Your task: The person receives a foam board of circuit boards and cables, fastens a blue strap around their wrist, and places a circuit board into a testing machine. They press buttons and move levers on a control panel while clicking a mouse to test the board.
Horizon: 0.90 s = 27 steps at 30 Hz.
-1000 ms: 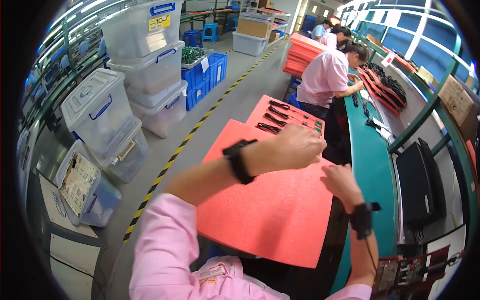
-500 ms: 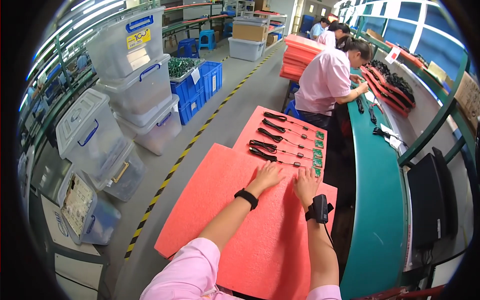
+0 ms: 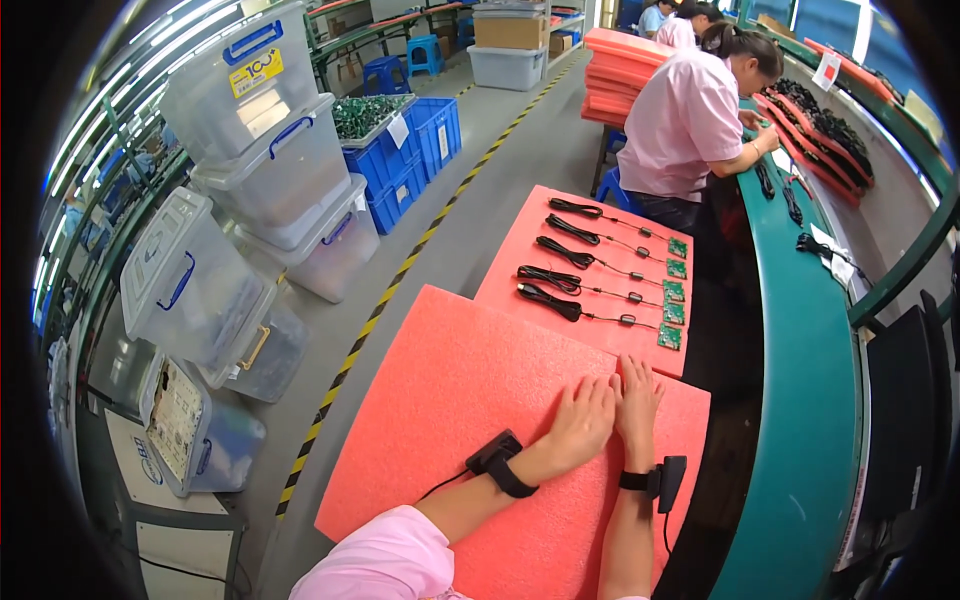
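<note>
My left hand (image 3: 582,425) lies on the near pink foam sheet (image 3: 440,400), its fingers stretched out and holding nothing. Right beside it, my right hand (image 3: 636,412) is open too, fingers straight, close to the sheet's far edge. Whether the two hands touch, I cannot tell. Beyond them, on a second foam sheet (image 3: 600,336), several black coiled cables (image 3: 548,302) lie in a row. Each cable runs rightward through a small black block (image 3: 627,320) to a green circuit board (image 3: 670,337). Black devices are strapped to both wrists.
A green workbench (image 3: 800,400) runs along the right. Ahead, a co-worker in a pink shirt (image 3: 680,130) bends over it, near stacked foam sheets (image 3: 625,75). Clear plastic bins (image 3: 270,185) and blue crates (image 3: 435,140) stand left, past a yellow-black floor line (image 3: 400,275).
Both hands have drawn back from the nearest cable and board. My left hand has moved right, up beside my right hand. The view has shifted, so the scene sits differently in it.
</note>
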Available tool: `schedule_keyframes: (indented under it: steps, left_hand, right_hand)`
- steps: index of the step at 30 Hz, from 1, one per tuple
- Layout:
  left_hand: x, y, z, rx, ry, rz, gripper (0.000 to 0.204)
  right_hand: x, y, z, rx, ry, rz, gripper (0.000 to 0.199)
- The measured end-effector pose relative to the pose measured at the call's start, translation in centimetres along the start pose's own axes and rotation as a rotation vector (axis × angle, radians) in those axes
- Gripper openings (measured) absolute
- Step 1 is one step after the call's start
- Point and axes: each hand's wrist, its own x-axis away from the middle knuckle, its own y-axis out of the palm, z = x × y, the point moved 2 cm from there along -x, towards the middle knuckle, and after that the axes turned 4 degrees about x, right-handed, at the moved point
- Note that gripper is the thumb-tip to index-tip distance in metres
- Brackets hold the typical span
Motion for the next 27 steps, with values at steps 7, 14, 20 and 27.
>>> schedule_keyframes:
  steps: [7, 14, 20, 27]
  left_hand:
    - [0.7, 0.7, 1.5, 0.115, -0.04, 0.114, 0.063]
    - [0.4, 1.7, 1.9, 0.752, -0.091, 0.236, 0.05]
    - [0.5, 1.1, 0.2, 2.21, -0.532, 0.335, 0.022]
    - [0.5, 1.1, 0.9, 2.596, -0.532, 0.133, 0.018]
  right_hand:
    - [0.3, -0.9, 0.6, -0.137, -0.021, -0.008, 0.037]
    - [0.2, -0.8, 1.8, -0.255, -0.015, -0.002, 0.037]
    - [0.5, -4.6, -0.9, -0.101, -0.092, 0.209, 0.025]
    - [4.6, -13.9, -5.2, 0.091, -0.18, 0.266, 0.018]
